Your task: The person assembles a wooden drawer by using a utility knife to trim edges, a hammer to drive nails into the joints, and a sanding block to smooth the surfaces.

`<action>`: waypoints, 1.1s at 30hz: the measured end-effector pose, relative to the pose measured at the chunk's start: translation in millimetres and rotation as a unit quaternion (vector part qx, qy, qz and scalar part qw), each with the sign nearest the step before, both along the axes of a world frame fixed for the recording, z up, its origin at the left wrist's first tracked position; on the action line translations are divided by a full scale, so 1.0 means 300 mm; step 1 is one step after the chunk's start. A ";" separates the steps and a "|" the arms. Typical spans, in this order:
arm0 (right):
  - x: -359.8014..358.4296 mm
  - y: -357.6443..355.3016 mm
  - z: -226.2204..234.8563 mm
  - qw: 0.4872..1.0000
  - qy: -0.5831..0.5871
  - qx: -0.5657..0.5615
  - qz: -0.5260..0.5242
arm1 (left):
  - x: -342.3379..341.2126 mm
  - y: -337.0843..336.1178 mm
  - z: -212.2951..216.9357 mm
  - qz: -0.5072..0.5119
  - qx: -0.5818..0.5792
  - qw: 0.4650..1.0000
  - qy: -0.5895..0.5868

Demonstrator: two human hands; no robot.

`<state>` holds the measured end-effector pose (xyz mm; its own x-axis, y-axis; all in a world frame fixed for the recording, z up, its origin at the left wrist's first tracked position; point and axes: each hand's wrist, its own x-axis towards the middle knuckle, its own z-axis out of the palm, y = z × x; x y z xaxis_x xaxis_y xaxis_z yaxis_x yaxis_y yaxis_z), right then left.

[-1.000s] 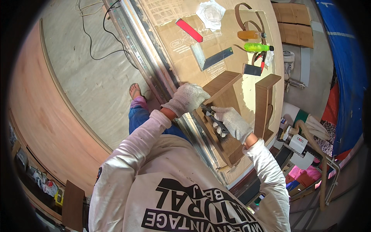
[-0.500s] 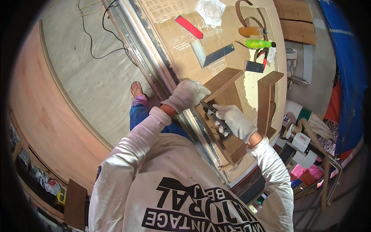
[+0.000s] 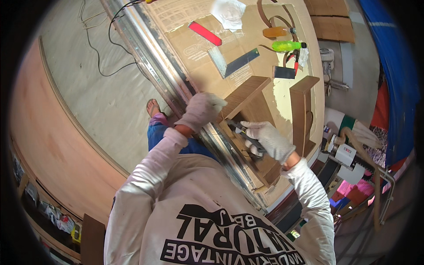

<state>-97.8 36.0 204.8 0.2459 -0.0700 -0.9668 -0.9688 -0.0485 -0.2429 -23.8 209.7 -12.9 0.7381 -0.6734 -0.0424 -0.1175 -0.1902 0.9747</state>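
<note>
A brown wooden drawer-like box stands on the cardboard-covered worktable in front of me. My left hand, in a pale knit glove, is closed at the box's near left corner; whatever its fingers pinch is hidden. In my gloved right hand is a black utility knife, its front end pointing at the box's near edge. Part of the handle is covered by my fingers. A second brown wooden piece stands just right of the box.
Beyond the box lie a try square, a red flat tool, a white cloth, brown strips, an orange bottle, a green bottle and red-handled pliers. Metal rails line the table's left edge.
My left hand has drawn slightly left, away from the box's corner. The knife in my right hand has shifted a little left. The whole view has also shifted slightly.
</note>
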 end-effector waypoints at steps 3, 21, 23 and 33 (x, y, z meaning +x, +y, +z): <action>-0.045 -0.043 0.112 0.999 -0.008 -0.004 0.050 | 0.035 0.101 0.034 -0.052 0.102 0.988 0.105; -0.861 0.251 -0.059 0.922 -0.007 -0.109 -0.371 | 0.153 0.266 -0.029 0.213 0.132 0.967 -0.041; -0.899 0.295 -0.097 0.896 -0.052 -0.087 -0.432 | 0.137 0.258 -0.010 0.169 0.102 0.976 -0.095; -1.146 0.384 -0.134 0.808 -0.195 -0.033 -0.556 | -0.313 -0.067 0.221 -0.278 0.076 0.827 -0.483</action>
<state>-441.5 151.2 164.7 0.2812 -0.5046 -0.8163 -0.2736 0.7731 -0.5722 -117.6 189.7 53.6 0.0563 -0.9612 0.2702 -0.9375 0.0422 0.3453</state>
